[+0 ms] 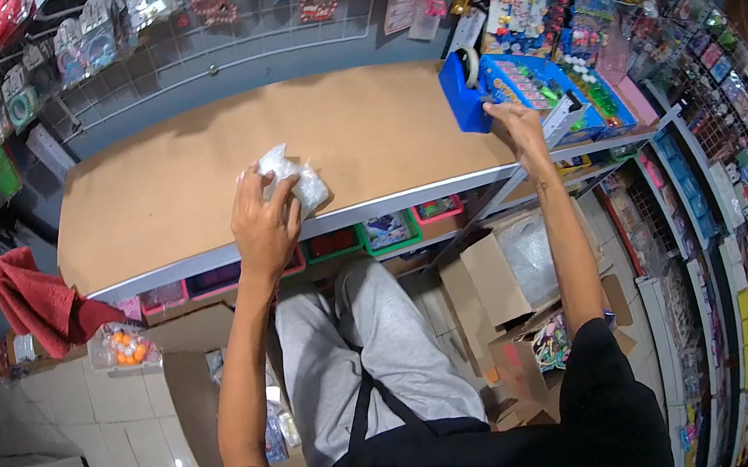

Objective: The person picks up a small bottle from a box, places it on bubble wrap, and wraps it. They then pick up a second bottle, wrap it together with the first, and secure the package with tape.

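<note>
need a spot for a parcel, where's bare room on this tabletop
The tabletop is bare left of the left hand and between the plastic bundle and blue tape dispenser; blue display boxes crowd its right end.

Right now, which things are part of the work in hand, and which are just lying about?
In use:
- packet, in the left hand
- blue tape dispenser, in the right hand
- table, under the packet

Apparently just lying about:
- red cloth
- orange balls
- floor cartons
</note>
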The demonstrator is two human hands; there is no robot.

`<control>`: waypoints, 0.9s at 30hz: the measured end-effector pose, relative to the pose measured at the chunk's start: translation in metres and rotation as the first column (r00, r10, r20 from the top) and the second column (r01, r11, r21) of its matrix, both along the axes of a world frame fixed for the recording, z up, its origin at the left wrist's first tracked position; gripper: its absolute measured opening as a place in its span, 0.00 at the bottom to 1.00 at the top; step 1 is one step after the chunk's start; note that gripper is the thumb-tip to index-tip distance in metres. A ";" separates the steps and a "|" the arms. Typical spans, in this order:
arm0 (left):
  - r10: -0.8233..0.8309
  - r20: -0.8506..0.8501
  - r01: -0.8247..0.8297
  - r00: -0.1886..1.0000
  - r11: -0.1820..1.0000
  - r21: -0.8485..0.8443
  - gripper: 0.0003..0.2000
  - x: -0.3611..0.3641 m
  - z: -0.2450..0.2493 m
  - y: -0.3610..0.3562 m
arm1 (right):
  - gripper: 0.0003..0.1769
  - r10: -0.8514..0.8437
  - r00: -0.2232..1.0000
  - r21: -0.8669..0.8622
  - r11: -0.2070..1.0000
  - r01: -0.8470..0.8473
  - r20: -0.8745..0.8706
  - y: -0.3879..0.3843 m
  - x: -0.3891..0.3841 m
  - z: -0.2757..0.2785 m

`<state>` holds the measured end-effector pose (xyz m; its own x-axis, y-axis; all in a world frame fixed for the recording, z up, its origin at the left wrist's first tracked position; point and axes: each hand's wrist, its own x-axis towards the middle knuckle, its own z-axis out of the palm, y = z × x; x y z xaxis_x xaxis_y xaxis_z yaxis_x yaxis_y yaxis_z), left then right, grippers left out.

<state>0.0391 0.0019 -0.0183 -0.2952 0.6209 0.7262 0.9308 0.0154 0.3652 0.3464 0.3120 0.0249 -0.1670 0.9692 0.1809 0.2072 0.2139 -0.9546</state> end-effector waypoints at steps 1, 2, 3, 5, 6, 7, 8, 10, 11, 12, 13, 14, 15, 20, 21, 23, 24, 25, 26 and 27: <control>0.005 -0.024 -0.005 1.000 1.000 0.009 0.17 -0.001 -0.001 0.000 | 0.09 0.096 0.994 -0.081 0.992 -0.101 -0.058 -0.005 0.003 0.007; 0.007 -0.033 -0.007 0.999 1.000 0.012 0.17 -0.002 -0.002 0.001 | 0.09 0.068 0.998 -0.042 0.997 -0.068 -0.020 0.003 0.003 0.004; 0.009 -0.043 -0.008 0.999 1.000 0.016 0.16 -0.002 -0.002 0.001 | 0.09 0.063 0.997 -0.092 0.994 -0.066 -0.033 0.004 0.003 0.005; 0.038 -0.103 -0.039 0.994 0.999 -0.007 0.15 -0.004 -0.002 0.000 | 0.09 0.060 0.995 -0.149 0.986 -0.071 -0.078 0.007 0.003 0.010; 0.034 -0.080 -0.035 0.996 0.999 -0.007 0.15 -0.003 -0.002 -0.001 | 0.10 0.061 0.992 -0.159 0.984 -0.078 -0.109 0.007 0.002 0.009; 0.027 -0.056 -0.027 0.998 1.000 -0.007 0.15 -0.002 -0.001 -0.001 | 0.10 0.041 0.996 -0.139 0.989 -0.053 -0.084 0.001 0.002 0.013; 0.017 -0.033 -0.017 0.999 1.000 -0.002 0.15 -0.001 0.000 -0.001 | 0.11 0.069 0.997 -0.113 0.991 -0.073 -0.042 0.005 0.003 0.005; 0.004 -0.041 -0.003 0.999 1.000 0.022 0.15 0.000 -0.004 -0.001 | 0.14 0.116 0.992 -0.061 0.992 -0.113 0.049 0.023 0.016 -0.016; -0.003 -0.054 0.004 0.999 1.000 0.031 0.14 -0.001 -0.005 -0.002 | 0.11 0.142 0.990 -0.048 0.989 -0.140 0.023 0.024 0.024 -0.025; 0.001 -0.073 0.003 0.997 0.999 0.051 0.14 -0.005 -0.003 0.001 | 0.10 0.061 0.997 -0.001 0.998 -0.061 0.049 0.018 0.019 -0.024; 0.002 -0.092 0.005 0.996 0.997 0.077 0.14 -0.006 -0.003 0.002 | 0.10 -0.018 0.997 0.043 0.999 0.015 0.075 0.003 0.014 -0.021; 0.000 -0.085 0.006 0.996 0.997 0.072 0.14 -0.005 -0.005 0.001 | 0.13 -0.101 0.990 0.082 0.992 0.092 0.101 -0.013 0.012 -0.020; -0.003 -0.081 0.008 0.997 0.998 0.067 0.14 -0.005 -0.004 0.001 | 0.14 -0.111 0.976 0.111 0.990 0.091 0.187 -0.031 0.007 -0.011; -0.013 -0.042 0.014 0.999 0.999 0.041 0.14 -0.006 -0.004 0.000 | 0.14 0.290 0.956 -0.010 0.957 -0.291 -0.055 -0.102 -0.061 0.008; -0.018 -0.040 0.019 0.999 0.999 0.039 0.14 -0.005 -0.003 0.000 | 0.15 0.377 0.920 -0.033 0.924 -0.382 -0.108 -0.111 -0.079 0.008; -0.015 -0.051 0.018 0.999 0.998 0.059 0.14 -0.007 -0.007 0.001 | 0.15 0.494 0.856 -0.131 0.848 -0.513 -0.155 -0.133 -0.112 0.017; -0.011 -0.057 0.015 0.998 0.997 0.073 0.14 -0.008 -0.007 0.003 | 0.14 0.531 0.834 -0.211 0.807 -0.552 -0.151 -0.144 -0.126 0.025; -0.013 -0.048 0.016 0.999 0.997 0.075 0.14 -0.008 -0.006 0.002 | 0.14 0.577 0.800 -0.168 0.783 -0.599 -0.163 -0.148 -0.140 0.023; -0.014 -0.040 0.017 0.999 0.997 0.076 0.15 -0.007 -0.005 0.001 | 0.13 0.622 0.764 -0.124 0.756 -0.643 -0.171 -0.151 -0.154 0.019; -0.015 -0.030 0.017 0.999 0.997 0.079 0.16 -0.005 -0.003 0.000 | 0.12 0.666 0.725 -0.079 0.724 -0.685 -0.177 -0.153 -0.164 0.017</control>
